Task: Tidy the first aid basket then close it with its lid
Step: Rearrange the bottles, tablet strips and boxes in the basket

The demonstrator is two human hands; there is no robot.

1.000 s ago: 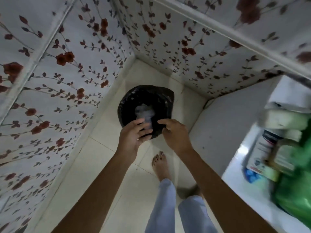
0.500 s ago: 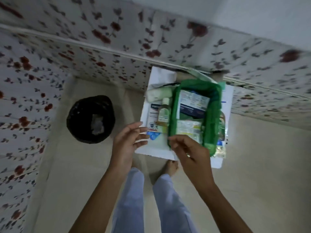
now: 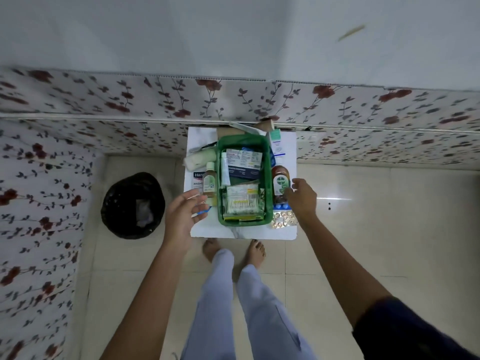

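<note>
A green basket stands on a small white table, filled with medicine boxes and foil packets. Left of it are a small yellowish bottle, a hand-wash pack and a bandage roll. Right of it stand a brown Dettol bottle, a white box and blister strips. My left hand hovers open just left of the basket. My right hand is open, its fingers beside the Dettol bottle. I see no lid that I can tell apart.
A round bin lined with a black bag stands on the tiled floor left of the table. Floral-papered walls close in behind the table and along the left. My bare feet are at the table's front edge.
The view has swung from the bin to the table. My hands have spread apart: the left stays left of the basket, the right has gone from its front edge to the Dettol bottle.
</note>
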